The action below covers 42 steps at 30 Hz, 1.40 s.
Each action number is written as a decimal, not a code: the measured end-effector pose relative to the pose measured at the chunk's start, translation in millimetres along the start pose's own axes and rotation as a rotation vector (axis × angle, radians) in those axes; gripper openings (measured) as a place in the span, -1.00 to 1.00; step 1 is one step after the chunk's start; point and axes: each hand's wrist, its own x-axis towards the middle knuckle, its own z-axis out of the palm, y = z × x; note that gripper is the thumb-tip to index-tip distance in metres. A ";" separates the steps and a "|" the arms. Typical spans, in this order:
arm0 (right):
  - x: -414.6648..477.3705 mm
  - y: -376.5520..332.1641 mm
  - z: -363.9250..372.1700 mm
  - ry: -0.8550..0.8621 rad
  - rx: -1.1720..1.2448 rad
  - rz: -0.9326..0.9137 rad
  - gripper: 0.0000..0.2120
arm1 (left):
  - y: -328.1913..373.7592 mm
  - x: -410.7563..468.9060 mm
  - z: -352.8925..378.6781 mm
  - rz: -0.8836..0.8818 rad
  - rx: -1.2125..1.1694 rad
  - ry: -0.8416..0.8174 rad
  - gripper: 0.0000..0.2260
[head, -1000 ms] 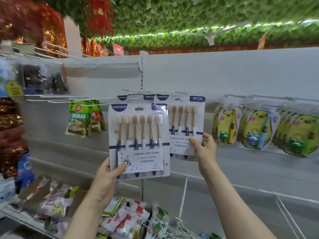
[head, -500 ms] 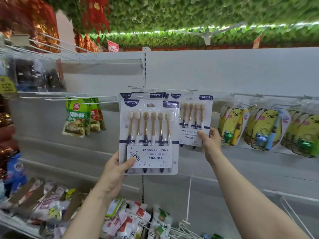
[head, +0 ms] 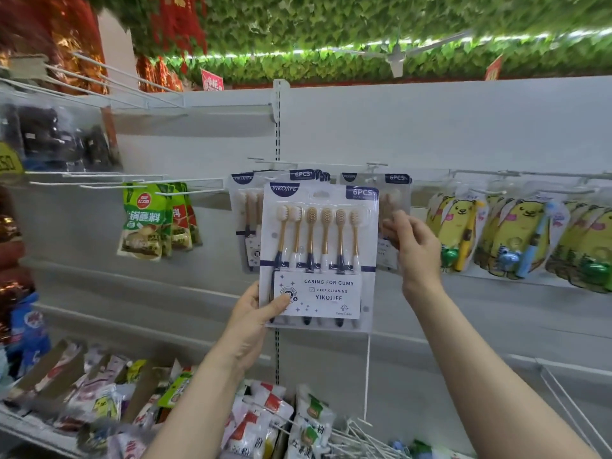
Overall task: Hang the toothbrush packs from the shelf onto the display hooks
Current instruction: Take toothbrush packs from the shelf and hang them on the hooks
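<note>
- Presently, a toothbrush pack (head: 319, 256) is gripped by the left hand (head: 251, 323) at its lower left corner, the thumb being laid across the front of the white label and the fingers hidden behind the card
- The pack is held upright and facing the camera, in front of the white back panel (head: 447, 127), with six brushes seen heads-up under the clear blister
- It is carried a little lower than the hung goods, so that its upper part overlaps the two groups behind it
- A stack of packs (head: 246, 220) of the same kind is seen hanging behind its left edge, with several blue corner tabs fanned out at the top
- A single pack (head: 395, 193) is seen hanging behind its right edge from the wire hooks (head: 374, 165) on the rail
- The right hand (head: 414, 246) is raised against the face of that single pack, its fingers bent and blurred; whether the pack is pinched or merely touched cannot be told
- Bear-faced packs (head: 460, 226) in yellow are hung in a row just right of the right hand
- Green sachets (head: 145, 220) are hung well apart to the left
- A lower shelf (head: 20, 422) is filled with loose sachets beneath both forearms
- Leaf garlands (head: 331, 28) are strung overhead, above the top of the panel
</note>
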 end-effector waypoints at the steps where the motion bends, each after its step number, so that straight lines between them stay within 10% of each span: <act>1: -4.5 -9.2 1.0 -0.076 0.057 0.010 -0.67 | -2.2 2.3 4.6 -0.010 0.002 -0.014 -0.53; 25: 33.3 -38.2 -31.9 -0.047 0.060 0.026 -0.65 | -11.0 41.2 71.9 0.042 -0.034 -0.074 -0.62; 42: 91.4 -5.5 -23.7 -0.098 -0.145 0.089 -0.66 | -47.6 119.7 97.1 -0.031 0.067 0.202 -0.72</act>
